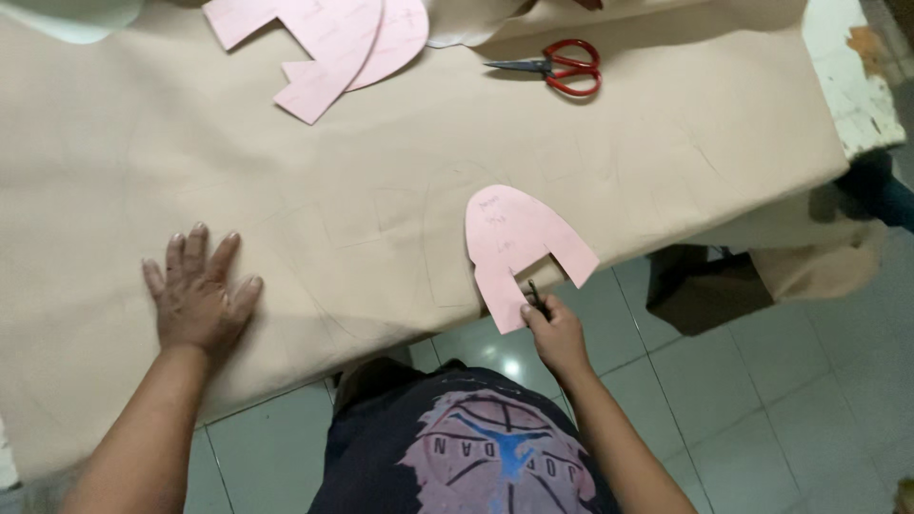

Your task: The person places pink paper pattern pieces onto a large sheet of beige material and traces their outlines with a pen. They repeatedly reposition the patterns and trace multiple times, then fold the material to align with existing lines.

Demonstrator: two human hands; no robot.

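From the head view I see my left hand [198,297] spread flat on the tan sheet [381,190]. My right hand [554,331] pinches a pen [536,297] and the pink template [519,249] at the sheet's edge, where the template could slip and skew the outline.

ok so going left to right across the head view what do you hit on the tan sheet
left hand pressed flat on the tan sheet → stacked pink templates at the far edge → pink template near the edge, right hand holding a dark pen at its notch → red-handled scissors
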